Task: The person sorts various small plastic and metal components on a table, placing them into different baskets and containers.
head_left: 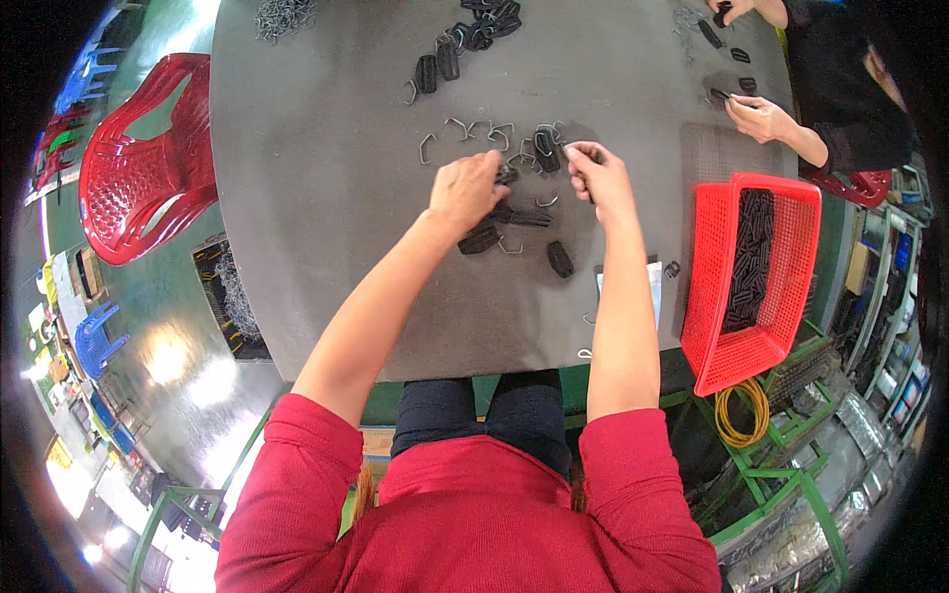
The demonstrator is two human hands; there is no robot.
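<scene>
My left hand (467,190) is closed, with a small dark piece (506,174) at its fingertips. My right hand (599,178) makes a pinch right beside a black ribbed plastic piece (547,148); what sits between those fingertips is too small to tell. Bent metal wire hooks (501,133) lie scattered just beyond my hands, one of them (427,149) off to the left. Nearer to me are more black ribbed pieces (478,240), a separate one (560,259) and another wire hook (510,246).
A red basket (703,287) of black pieces stands at the table's right edge, beside a white sheet (654,287). Black pieces (448,59) and a pile of wire hooks (285,17) lie farther off. A co-worker's hands (763,119) hold dark pieces at far right. Left stands a red chair (148,163).
</scene>
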